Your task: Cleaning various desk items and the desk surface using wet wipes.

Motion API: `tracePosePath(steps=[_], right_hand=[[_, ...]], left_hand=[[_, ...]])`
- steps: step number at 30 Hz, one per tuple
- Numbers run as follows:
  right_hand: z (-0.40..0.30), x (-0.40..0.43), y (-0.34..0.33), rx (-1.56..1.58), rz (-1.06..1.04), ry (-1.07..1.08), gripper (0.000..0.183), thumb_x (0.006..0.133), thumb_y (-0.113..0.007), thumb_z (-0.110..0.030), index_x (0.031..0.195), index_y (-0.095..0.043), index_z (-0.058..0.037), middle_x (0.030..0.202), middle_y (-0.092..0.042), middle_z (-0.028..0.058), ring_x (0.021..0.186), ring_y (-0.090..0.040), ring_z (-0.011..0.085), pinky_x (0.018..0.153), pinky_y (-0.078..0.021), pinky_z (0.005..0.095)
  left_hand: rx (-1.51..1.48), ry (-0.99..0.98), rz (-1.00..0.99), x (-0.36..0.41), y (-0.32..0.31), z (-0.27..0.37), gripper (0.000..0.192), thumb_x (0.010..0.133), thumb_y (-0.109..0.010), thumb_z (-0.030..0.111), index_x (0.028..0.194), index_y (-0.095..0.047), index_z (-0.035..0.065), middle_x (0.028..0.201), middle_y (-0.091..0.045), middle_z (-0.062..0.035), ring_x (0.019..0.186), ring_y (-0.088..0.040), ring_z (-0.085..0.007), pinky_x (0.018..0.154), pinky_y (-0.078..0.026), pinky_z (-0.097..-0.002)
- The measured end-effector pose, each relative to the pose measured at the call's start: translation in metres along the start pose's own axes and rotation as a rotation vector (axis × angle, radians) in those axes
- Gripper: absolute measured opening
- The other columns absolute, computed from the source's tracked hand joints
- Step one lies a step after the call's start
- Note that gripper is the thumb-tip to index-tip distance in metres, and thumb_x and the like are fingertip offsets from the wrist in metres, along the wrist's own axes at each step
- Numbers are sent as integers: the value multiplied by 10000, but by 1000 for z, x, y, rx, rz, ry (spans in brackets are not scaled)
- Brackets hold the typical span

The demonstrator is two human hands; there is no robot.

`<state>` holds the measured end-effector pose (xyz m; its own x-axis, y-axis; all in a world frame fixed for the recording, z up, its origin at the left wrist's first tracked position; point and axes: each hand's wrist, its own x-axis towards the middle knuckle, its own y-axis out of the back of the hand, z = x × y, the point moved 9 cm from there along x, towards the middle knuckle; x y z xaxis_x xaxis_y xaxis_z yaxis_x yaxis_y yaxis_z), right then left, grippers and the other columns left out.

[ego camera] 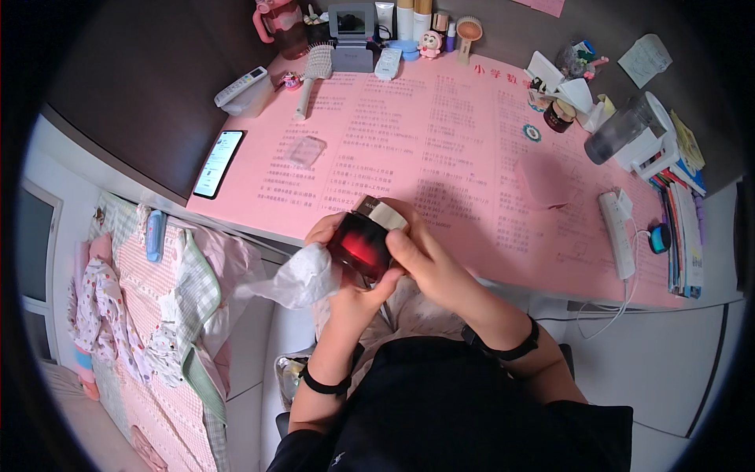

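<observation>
Between my two hands is a dark red glass cosmetic jar (360,245) with a pale metallic lid (382,213), tilted above the front edge of the desk. My left hand (360,298) cups the jar from below and the left side, its thumb along the lower edge. A crumpled white tissue (301,280) hangs from this hand at the jar's left. My right hand (422,248) wraps the lid and the jar's right side, the thumb lying near the joint of lid and glass. The fingers behind the jar are partly hidden.
A printed pink desk mat (377,141) lies before me. On it are a lit smartphone (218,164), a hairbrush (312,76), a clear flat case (307,151), another dark jar (559,115) and a power strip (616,236). Books (684,236) stand at right; a bed (159,330) is left.
</observation>
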<state>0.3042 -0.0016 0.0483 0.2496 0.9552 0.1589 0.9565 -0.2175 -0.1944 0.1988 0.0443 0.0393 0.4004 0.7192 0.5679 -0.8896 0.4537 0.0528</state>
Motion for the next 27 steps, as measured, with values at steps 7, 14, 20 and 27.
tracePosePath(steps=[7,14,20,27], right_hand=[[-17,-7,3,-101,-101,-35,481,961,-454,-329,1337,-379,-38,1110,-553,91,952,-540,153,840,-436,276],[-27,-6,10,-218,-202,62,504,890,-588,-243,1308,-429,-10,1188,-484,56,969,-511,107,783,-448,229],[-27,-8,6,-234,-217,21,505,789,-688,-99,1241,-481,-13,1192,-434,62,1009,-508,131,857,-439,271],[-59,-19,-15,-575,-297,433,645,786,-709,-228,1313,-388,-38,1258,-370,133,1074,-496,287,869,-457,376]], left_hand=[[224,-259,33,10,9,30,797,656,-740,459,1166,-301,32,1096,-448,-176,1021,-469,-275,903,-385,-387],[126,-296,17,7,9,31,800,637,-684,537,1137,-334,21,1050,-450,-187,966,-501,-289,826,-441,-394],[-160,20,88,-4,8,4,772,751,-541,590,1213,-341,4,1124,-470,-174,1034,-490,-264,881,-412,-374],[-589,443,168,-15,3,-30,740,794,-481,581,1261,-386,15,1175,-522,-134,1065,-536,-247,919,-428,-366]])
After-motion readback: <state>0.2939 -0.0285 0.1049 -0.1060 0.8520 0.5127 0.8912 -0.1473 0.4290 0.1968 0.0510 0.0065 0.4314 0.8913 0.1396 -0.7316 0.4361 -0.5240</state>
